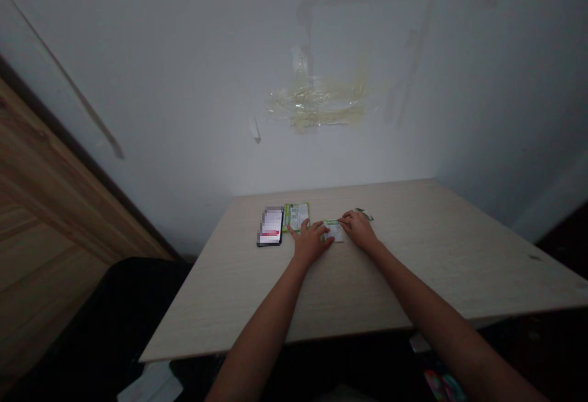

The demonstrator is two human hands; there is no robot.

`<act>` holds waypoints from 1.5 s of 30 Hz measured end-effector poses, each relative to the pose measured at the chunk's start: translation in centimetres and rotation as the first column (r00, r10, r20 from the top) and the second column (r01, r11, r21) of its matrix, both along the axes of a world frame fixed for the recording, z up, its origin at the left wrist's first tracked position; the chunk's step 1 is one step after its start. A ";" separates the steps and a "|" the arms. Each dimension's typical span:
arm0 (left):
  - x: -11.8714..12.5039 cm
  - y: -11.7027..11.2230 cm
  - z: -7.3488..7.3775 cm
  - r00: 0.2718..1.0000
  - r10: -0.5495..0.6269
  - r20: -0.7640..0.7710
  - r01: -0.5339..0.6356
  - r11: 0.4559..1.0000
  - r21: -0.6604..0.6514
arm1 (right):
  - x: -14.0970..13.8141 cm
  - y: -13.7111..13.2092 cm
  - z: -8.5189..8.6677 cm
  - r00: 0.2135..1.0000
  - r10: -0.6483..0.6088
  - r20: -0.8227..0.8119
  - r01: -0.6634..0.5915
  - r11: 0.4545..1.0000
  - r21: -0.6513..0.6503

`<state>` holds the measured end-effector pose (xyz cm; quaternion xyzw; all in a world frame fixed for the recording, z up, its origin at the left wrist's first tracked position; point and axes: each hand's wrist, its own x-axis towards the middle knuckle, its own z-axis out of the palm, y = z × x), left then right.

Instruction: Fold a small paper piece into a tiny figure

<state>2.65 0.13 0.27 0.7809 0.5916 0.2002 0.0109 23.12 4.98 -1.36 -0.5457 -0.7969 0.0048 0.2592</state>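
A small white card or packet with a green top band [337, 234] lies flat on the table between my hands. My left hand [310, 242] rests with its fingers spread, fingertips on the left part of this card. The thumb and fingers of my right hand [359, 229] are pinched together at the card's upper right corner; whether they grip the card or something tiny is too small to tell. Left of it, a green and white printed packet [297, 213] lies partly behind my left fingers. A phone [271, 227] with a lit, blurred screen sits beside that packet.
A white and dark green piece [366, 213] lies just behind my right hand. The pale wooden table [248, 292] meets a wall [184, 83] bearing old clear tape [321, 105]. Wooden boards [50, 169] stand at left, and a dark shape [124, 304] sits beside the table.
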 end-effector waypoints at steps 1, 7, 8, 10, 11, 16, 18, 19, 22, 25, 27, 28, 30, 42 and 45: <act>0.0 0.0 0.0 1.000 0.000 0.002 0.000 1.000 -0.003 | 0.0 0.0 0.0 1.000 -0.004 0.000 0.004 1.000 0.003; 0.0 0.0 0.1 1.000 0.002 0.013 -0.002 1.000 -0.018 | -0.3 -0.1 0.0 1.000 -0.025 0.019 0.025 0.999 0.021; 0.0 0.0 0.1 1.000 0.000 0.013 0.000 1.000 -0.016 | -0.3 -0.2 0.0 1.000 -0.026 0.016 0.026 0.999 0.023; 0.0 0.0 0.0 1.000 -0.003 0.010 0.003 1.000 -0.009 | -0.3 -0.3 0.0 1.000 -0.025 -0.003 0.025 0.999 0.024; 0.0 0.0 0.0 1.000 -0.004 0.010 0.004 1.000 -0.005 | -0.2 -0.3 -0.1 1.000 -0.022 -0.014 0.023 0.999 0.022; 0.0 -0.1 0.1 1.000 -0.005 0.011 0.005 1.000 0.000 | 0.1 -0.5 -0.3 0.999 0.000 -0.045 0.000 1.000 0.001; 0.0 -0.2 0.2 1.000 -0.005 0.005 0.005 1.000 -0.002 | 0.2 -0.5 -0.4 0.998 0.007 -0.059 -0.008 1.000 -0.003; 0.0 -0.2 0.3 1.000 -0.005 0.000 0.005 1.000 -0.005 | 0.2 -0.5 -0.4 0.998 0.008 -0.068 -0.008 1.000 -0.005; 0.0 -0.3 0.5 1.000 0.005 -0.020 -0.006 1.000 -0.024 | 0.3 -0.5 -0.5 0.996 0.005 -0.090 -0.006 1.000 -0.012; 0.1 -0.3 0.6 0.999 0.017 -0.030 -0.018 0.999 -0.032 | 0.2 -0.4 -0.5 0.996 0.000 -0.095 -0.001 1.000 -0.010; 0.1 -0.3 0.6 1.000 0.019 -0.025 -0.020 0.999 -0.030 | 0.1 -0.4 -0.4 0.996 -0.006 -0.092 0.005 1.000 -0.006; 0.1 -0.3 0.6 1.000 0.018 -0.019 -0.018 0.999 -0.029 | 0.1 -0.4 -0.4 0.996 -0.009 -0.092 0.009 1.000 -0.004; 0.1 -0.2 0.5 1.000 0.014 -0.007 -0.015 1.000 -0.027 | 0.1 -0.4 -0.4 0.995 -0.018 -0.095 0.018 1.000 -0.003; 0.0 0.0 0.0 1.000 0.010 0.002 -0.010 1.000 -0.021 | 1.1 -0.5 -0.3 0.991 0.074 -0.109 -0.080 0.995 -0.051; 0.0 0.0 0.0 1.000 0.010 -0.004 -0.010 1.000 -0.018 | 1.4 -0.5 -0.5 0.990 0.090 -0.108 -0.097 0.994 -0.056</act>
